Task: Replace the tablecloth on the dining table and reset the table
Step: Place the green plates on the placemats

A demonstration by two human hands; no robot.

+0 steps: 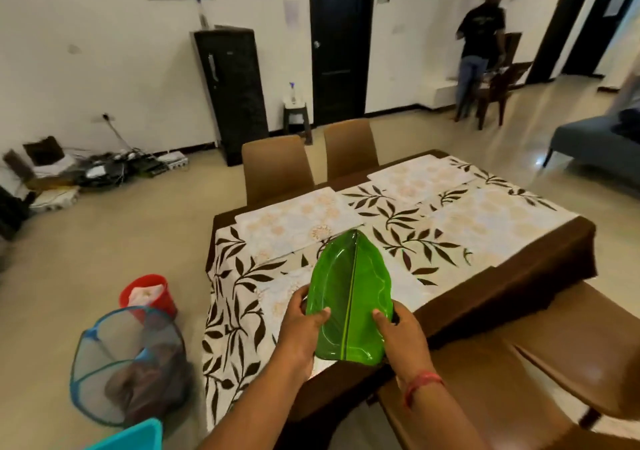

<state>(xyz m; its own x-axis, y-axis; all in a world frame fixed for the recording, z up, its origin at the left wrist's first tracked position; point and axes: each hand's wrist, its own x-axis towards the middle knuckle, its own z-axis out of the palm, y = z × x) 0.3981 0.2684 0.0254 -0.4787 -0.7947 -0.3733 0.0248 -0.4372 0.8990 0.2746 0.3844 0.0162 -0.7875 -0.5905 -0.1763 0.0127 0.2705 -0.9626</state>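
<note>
Head view | left hand (300,325) and right hand (398,331) each grip a near corner of the green leaf-shaped plate (349,297) | plate above the near placemat (277,297), probably just off it | leaf-print tablecloth (398,217) covers the dining table (540,269)

Left hand (300,325), right hand (401,331); fingers curled, gripping
</note>
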